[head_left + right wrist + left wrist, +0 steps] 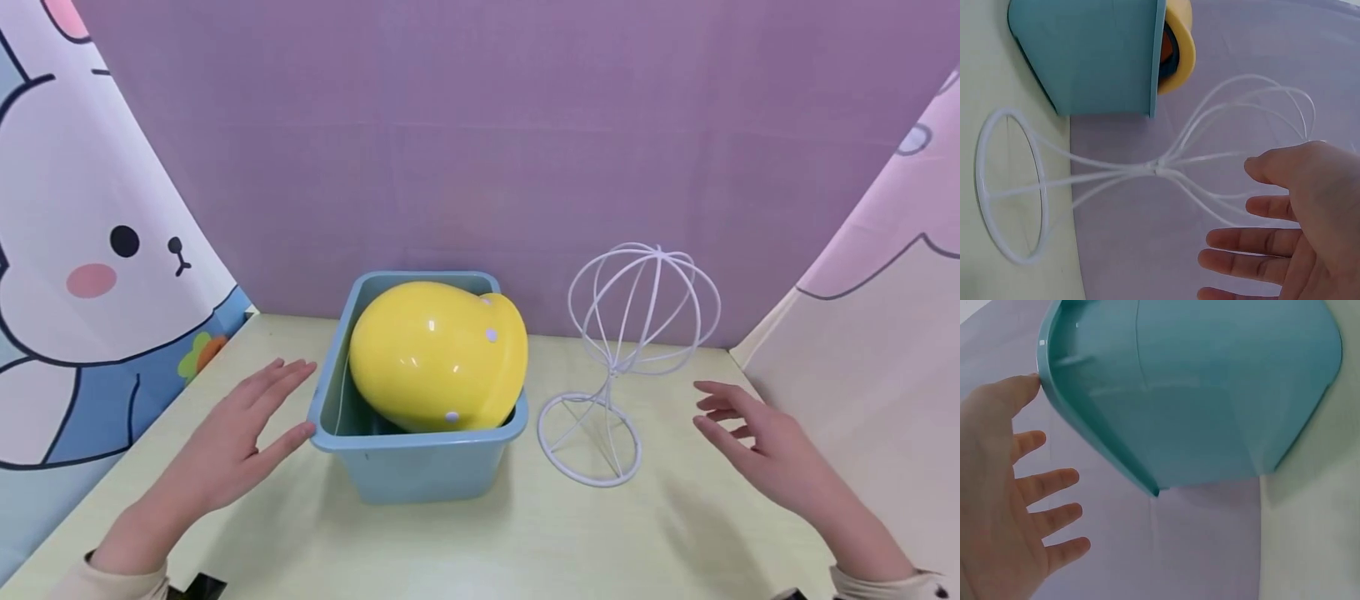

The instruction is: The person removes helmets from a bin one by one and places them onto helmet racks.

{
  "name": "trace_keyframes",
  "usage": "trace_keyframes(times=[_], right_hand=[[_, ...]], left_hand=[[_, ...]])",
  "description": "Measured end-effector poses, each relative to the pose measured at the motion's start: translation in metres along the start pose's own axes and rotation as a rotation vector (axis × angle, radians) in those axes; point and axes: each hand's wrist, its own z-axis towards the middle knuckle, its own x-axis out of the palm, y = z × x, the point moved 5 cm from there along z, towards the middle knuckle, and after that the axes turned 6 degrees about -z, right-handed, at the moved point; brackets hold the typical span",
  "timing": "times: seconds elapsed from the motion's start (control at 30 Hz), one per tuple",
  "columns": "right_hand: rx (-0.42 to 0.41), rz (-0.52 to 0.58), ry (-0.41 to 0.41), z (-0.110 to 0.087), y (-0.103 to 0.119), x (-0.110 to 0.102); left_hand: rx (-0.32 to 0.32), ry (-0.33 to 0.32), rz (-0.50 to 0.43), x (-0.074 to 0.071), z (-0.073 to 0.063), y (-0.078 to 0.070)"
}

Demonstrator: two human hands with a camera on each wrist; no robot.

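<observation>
A yellow helmet (427,358) with pale dots lies tilted inside a blue plastic bin (427,467), its brim end resting toward the bin's right side. To the bin's right stands a white wire stand (609,367) with a round cage top and a ring base. My left hand (236,437) is beside the bin, fingers extended, the thumb tip right at the bin's left rim in the left wrist view. Over the table to the right of the stand, my right hand (765,450) hovers with relaxed fingers and holds nothing. In the right wrist view, the helmet's dark inner lining (1170,53) shows past the bin.
The pale tabletop (570,542) carries the bin and stand. A purple cloth backdrop (480,150) rises right behind them. Printed panels close in the sides: a cartoon animal panel (90,192) at left and a pink and cream panel (870,333) at right.
</observation>
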Motion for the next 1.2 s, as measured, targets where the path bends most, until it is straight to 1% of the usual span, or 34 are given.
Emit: trace_keyframes(times=[0.17,0.27,0.37,0.53,0.6,0.7,0.8,0.93,1.1,1.2], right_hand=[[-0.049,0.042,-0.017,0.007,0.016,0.011],[-0.082,0.089,-0.020,0.012,0.026,0.017],[-0.104,0.129,-0.005,0.017,0.035,0.025],[-0.137,0.219,0.035,0.023,0.048,0.038],[-0.149,0.275,0.052,0.026,0.054,0.042],[-0.159,0.373,0.094,0.032,0.063,0.048],[-0.144,0.480,0.159,0.039,0.072,0.056],[-0.114,0.607,0.239,0.048,0.080,0.066],[-0.086,0.755,0.305,0.059,0.092,0.077],[-0.045,0.847,0.347,0.066,0.096,0.083]], left_hand=[[0.059,-0.025,0.006,0.004,-0.001,-0.014],[0.063,-0.037,-0.009,0.007,-0.003,-0.019],[0.027,-0.037,-0.047,0.011,-0.005,-0.020],[-0.061,-0.027,-0.117,0.018,-0.008,-0.017],[-0.085,-0.031,-0.140,0.019,-0.008,-0.016],[-0.101,-0.050,-0.164,0.021,-0.009,-0.016],[-0.095,-0.078,-0.210,0.022,-0.009,-0.016],[-0.084,-0.105,-0.295,0.025,-0.009,-0.014],[-0.085,-0.125,-0.339,0.028,-0.010,-0.011],[-0.072,-0.150,-0.363,0.030,-0.010,-0.010]])
